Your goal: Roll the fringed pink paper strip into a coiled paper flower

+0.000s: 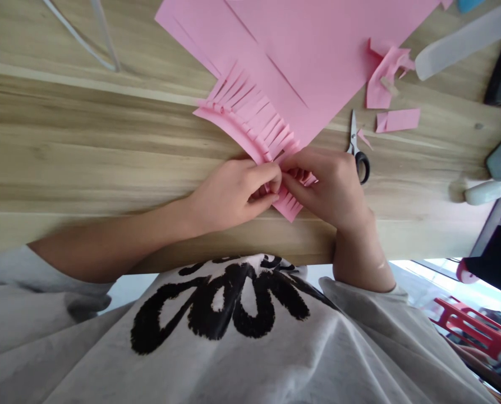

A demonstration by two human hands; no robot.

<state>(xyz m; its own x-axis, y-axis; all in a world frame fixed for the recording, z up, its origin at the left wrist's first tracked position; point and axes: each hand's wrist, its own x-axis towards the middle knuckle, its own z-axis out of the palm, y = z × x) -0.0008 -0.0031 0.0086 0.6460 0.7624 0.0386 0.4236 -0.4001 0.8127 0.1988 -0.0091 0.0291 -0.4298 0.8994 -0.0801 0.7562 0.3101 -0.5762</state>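
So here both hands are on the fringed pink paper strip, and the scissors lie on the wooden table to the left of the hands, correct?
Not quite: the head view shows the scissors to the right of the hands, beside the right hand. Both hands, the left included, are indeed on the fringed pink paper strip.

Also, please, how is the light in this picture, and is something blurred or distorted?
Head view: soft light on the fringed pink strip, darker shading below the left forearm; pale sheen on the tabletop at right; washed-out brightness beyond its lower right edge; red plastic object looks stretched near the border; slight softness overall.
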